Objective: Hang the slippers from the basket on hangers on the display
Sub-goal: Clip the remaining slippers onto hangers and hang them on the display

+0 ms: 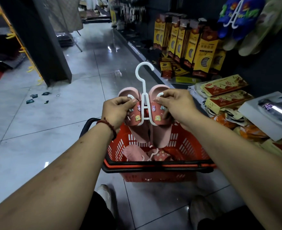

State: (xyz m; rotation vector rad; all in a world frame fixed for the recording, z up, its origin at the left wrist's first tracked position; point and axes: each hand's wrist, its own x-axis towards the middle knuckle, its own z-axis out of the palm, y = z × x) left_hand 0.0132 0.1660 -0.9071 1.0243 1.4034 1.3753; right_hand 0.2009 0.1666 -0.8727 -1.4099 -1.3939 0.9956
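Note:
A pair of pink slippers with small cartoon charms sits on a white plastic hanger, held above a red basket. My left hand grips the left slipper's strap, thumb by the hanger's left arm. My right hand grips the right slipper's strap and pinches the hanger's right arm. The hanger's hook points up and is free. More pink slippers and another white hanger lie inside the basket. At the top right, blue slippers hang on a white hanger on the display.
Yellow and brown boxes hang on the dark display wall on the right. Flat packets and a white box lie on the low shelf. A dark pillar stands on the left. Tags are scattered on the glossy tile floor.

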